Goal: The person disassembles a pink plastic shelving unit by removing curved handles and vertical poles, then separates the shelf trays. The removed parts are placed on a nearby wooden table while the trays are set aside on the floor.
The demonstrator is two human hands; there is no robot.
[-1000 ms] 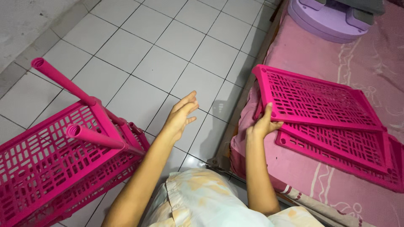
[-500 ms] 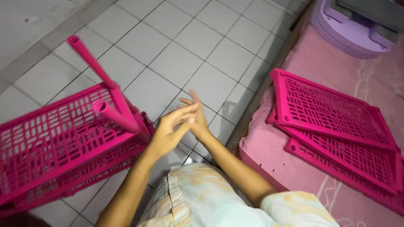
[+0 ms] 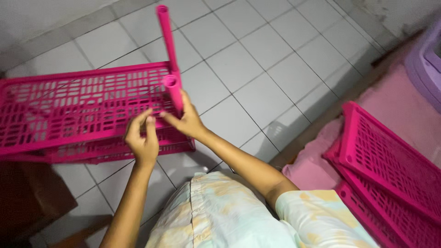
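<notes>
Pink plastic rack (image 3: 69,110) of slatted shelves lies on its side on the white tiled floor (image 3: 257,69), filling the left of the view, with two pink tube legs sticking out of its near corner. The shorter pink tube (image 3: 173,94) points toward the camera, and the right hand (image 3: 186,120) is closed around its lower part, thumb and fingers wrapped on it. A longer pink tube (image 3: 166,34) rises behind it toward the top edge. The left hand (image 3: 143,140) hovers just beside the rack's front edge, fingers loosely curled and holding nothing; whether the fingertips touch the shelf cannot be told.

The rack's left end is cut off by the frame, and its lower shelf is largely hidden behind the upper one. At lower left a dark brown shape (image 3: 32,197) is too dim to identify.

To the right, well apart from the hands, loose pink slatted panels (image 3: 390,174) lie stacked on a pink-covered bed (image 3: 395,96), partly cut off. A lilac plastic object (image 3: 427,64) shows only its edge at upper right.
</notes>
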